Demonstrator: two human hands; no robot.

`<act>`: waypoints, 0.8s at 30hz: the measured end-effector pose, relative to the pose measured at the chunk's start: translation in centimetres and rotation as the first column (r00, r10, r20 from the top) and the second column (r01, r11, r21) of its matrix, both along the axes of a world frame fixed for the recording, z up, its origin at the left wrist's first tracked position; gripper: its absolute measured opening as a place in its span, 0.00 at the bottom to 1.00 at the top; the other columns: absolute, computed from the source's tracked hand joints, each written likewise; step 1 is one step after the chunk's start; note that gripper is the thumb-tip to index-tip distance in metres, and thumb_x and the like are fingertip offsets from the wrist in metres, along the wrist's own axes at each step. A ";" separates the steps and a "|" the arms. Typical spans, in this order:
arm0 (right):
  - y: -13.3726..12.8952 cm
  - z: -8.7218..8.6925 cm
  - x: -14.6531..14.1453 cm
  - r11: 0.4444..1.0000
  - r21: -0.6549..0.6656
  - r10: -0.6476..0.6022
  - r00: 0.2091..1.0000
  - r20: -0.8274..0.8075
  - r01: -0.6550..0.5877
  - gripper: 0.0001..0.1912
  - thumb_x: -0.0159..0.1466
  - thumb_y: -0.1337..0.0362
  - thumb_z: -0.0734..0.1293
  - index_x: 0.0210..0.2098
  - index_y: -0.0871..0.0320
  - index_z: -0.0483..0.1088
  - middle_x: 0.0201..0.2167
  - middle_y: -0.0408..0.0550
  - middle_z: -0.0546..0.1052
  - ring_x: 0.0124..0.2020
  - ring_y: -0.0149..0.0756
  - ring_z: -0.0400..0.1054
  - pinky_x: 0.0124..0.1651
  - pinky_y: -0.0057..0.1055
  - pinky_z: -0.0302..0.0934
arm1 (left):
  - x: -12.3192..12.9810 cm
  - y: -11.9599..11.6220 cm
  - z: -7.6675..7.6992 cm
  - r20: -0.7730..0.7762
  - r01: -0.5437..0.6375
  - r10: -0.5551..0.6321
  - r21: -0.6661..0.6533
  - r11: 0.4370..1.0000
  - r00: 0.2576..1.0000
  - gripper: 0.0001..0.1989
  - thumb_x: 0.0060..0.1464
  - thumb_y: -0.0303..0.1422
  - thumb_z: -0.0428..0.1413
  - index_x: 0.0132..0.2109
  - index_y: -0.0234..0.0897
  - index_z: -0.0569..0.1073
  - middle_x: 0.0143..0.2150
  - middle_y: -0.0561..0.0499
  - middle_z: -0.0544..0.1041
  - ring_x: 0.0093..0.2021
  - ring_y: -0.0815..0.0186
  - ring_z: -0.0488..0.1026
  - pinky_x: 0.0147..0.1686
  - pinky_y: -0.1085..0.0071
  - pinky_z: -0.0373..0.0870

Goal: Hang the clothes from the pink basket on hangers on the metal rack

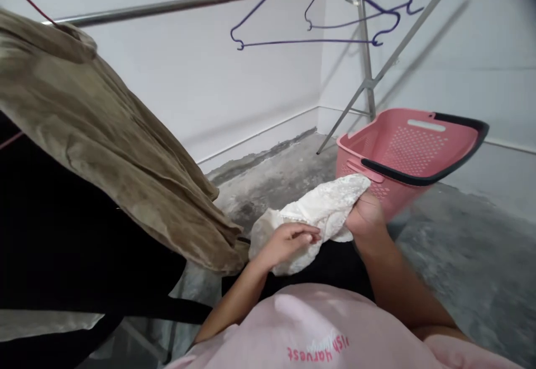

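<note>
A crumpled white lace garment (pixel 322 204) hangs in front of my body between both hands. My right hand (pixel 368 215) grips its right end, with most of the fingers hidden behind the fabric. My left hand (pixel 293 240) lies at its lower left, the fingers curled closed against the cloth with a fold in them. The garment's upper right edge overlaps the near wall of a pink laundry basket (pixel 372 148) in view.
The basket has a black handle (pixel 435 176) and stands on the grey concrete floor (pixel 473 246). At left, a brown garment (pixel 104 134) and a black one (pixel 62 218) hang from a metal rack (pixel 176 7). Purple hangers (pixel 310 41) dangle overhead.
</note>
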State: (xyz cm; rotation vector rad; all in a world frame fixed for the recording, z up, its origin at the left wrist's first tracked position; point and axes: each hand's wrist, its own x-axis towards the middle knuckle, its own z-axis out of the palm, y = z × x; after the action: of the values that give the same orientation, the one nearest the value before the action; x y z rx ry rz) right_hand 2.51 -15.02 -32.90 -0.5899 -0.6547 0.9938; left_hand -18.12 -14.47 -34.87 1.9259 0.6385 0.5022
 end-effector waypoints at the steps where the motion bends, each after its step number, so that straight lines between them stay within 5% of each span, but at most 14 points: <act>1: -0.3 0.4 -0.6 1.000 0.009 0.001 1.000 -0.018 0.000 0.19 0.50 0.49 0.75 0.21 0.53 0.65 0.19 0.43 0.70 0.26 0.41 0.69 0.33 0.42 0.70 | -0.5 -0.1 0.4 0.098 -0.140 0.132 0.076 0.987 0.986 0.17 0.65 0.44 0.50 0.44 0.36 0.77 0.42 0.45 0.80 0.44 0.61 0.77 0.50 0.63 0.72; 3: -1.1 1.4 -1.7 0.999 0.040 -0.016 1.000 0.014 0.016 0.20 0.51 0.47 0.75 0.22 0.52 0.65 0.19 0.43 0.69 0.25 0.40 0.68 0.30 0.42 0.70 | -1.3 0.1 1.2 0.260 -0.460 0.394 0.286 0.841 0.881 0.20 0.62 0.49 0.53 0.47 0.37 0.76 0.48 0.42 0.79 0.52 0.56 0.74 0.56 0.59 0.67; 5: -1.7 2.3 -2.4 0.995 0.094 -0.037 0.997 0.072 0.030 0.20 0.52 0.48 0.74 0.21 0.52 0.63 0.19 0.43 0.67 0.24 0.38 0.65 0.28 0.39 0.68 | -1.9 0.6 1.4 0.300 -0.567 0.481 0.437 0.698 0.824 0.30 0.54 0.54 0.59 0.56 0.37 0.72 0.58 0.39 0.73 0.62 0.51 0.65 0.63 0.54 0.59; 6: -1.9 2.8 -2.7 0.992 0.120 -0.042 0.995 0.086 0.031 0.21 0.52 0.49 0.75 0.21 0.52 0.62 0.20 0.42 0.66 0.23 0.36 0.64 0.27 0.37 0.67 | -2.0 0.8 1.2 0.241 -0.513 0.455 0.467 0.720 0.857 0.35 0.50 0.55 0.61 0.57 0.37 0.70 0.59 0.38 0.72 0.63 0.50 0.64 0.63 0.53 0.58; 8: -2.1 3.9 -2.6 0.984 0.178 -0.048 0.992 0.117 0.027 0.19 0.51 0.52 0.76 0.21 0.53 0.64 0.21 0.41 0.66 0.22 0.32 0.62 0.25 0.32 0.63 | -1.9 1.0 0.3 0.012 -0.272 0.291 0.396 0.877 0.957 0.31 0.49 0.56 0.62 0.49 0.36 0.74 0.49 0.41 0.77 0.53 0.52 0.71 0.54 0.58 0.66; 10: -2.1 5.0 -2.1 0.973 0.231 -0.065 0.984 0.168 0.024 0.16 0.50 0.56 0.77 0.21 0.54 0.66 0.21 0.42 0.66 0.21 0.29 0.60 0.23 0.28 0.57 | -1.4 0.5 -0.7 -0.158 -0.006 0.026 0.128 0.992 0.987 0.26 0.53 0.57 0.57 0.33 0.35 0.72 0.31 0.49 0.74 0.34 0.62 0.72 0.39 0.67 0.69; 13: -2.0 6.7 -1.1 0.961 0.272 -0.095 0.978 0.184 0.042 0.12 0.49 0.61 0.76 0.20 0.55 0.70 0.20 0.42 0.64 0.20 0.28 0.56 0.20 0.25 0.49 | -0.7 -0.9 -1.4 -0.087 0.217 -0.237 -0.193 0.957 0.968 0.31 0.52 0.62 0.54 0.25 0.36 0.65 0.22 0.55 0.63 0.26 0.69 0.63 0.30 0.72 0.63; 18: -1.9 7.6 -0.8 0.945 0.325 -0.110 0.972 0.208 0.038 0.08 0.52 0.62 0.75 0.22 0.54 0.73 0.21 0.42 0.66 0.21 0.28 0.58 0.22 0.26 0.50 | -0.7 -2.1 -0.1 0.072 0.337 -0.330 -0.130 0.932 0.941 0.36 0.45 0.69 0.53 0.26 0.36 0.68 0.34 0.49 0.69 0.41 0.61 0.66 0.48 0.68 0.64; 22: -1.5 6.7 -1.1 0.959 0.284 -0.074 0.964 0.253 -0.001 0.07 0.54 0.63 0.75 0.24 0.55 0.74 0.24 0.42 0.69 0.21 0.28 0.60 0.22 0.27 0.53 | -1.7 -2.2 -0.2 0.031 0.449 -0.464 -0.313 0.837 0.885 0.33 0.48 0.65 0.56 0.32 0.36 0.70 0.32 0.53 0.67 0.36 0.65 0.65 0.40 0.72 0.63; 24: -1.2 6.8 -0.8 0.963 0.270 -0.081 0.941 0.327 -0.011 0.07 0.54 0.61 0.76 0.25 0.55 0.75 0.25 0.43 0.70 0.21 0.27 0.60 0.23 0.27 0.55 | -2.1 -2.3 -0.9 -0.045 0.391 -0.427 -0.325 0.861 0.903 0.32 0.50 0.64 0.55 0.34 0.36 0.71 0.31 0.53 0.68 0.34 0.67 0.64 0.39 0.72 0.62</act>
State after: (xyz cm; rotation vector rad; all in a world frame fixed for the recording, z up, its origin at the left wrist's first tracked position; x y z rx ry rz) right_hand 1.70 -16.22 -26.10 -0.5324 -1.0612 0.7578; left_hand -20.19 -16.77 -35.75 1.7298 0.3344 0.0140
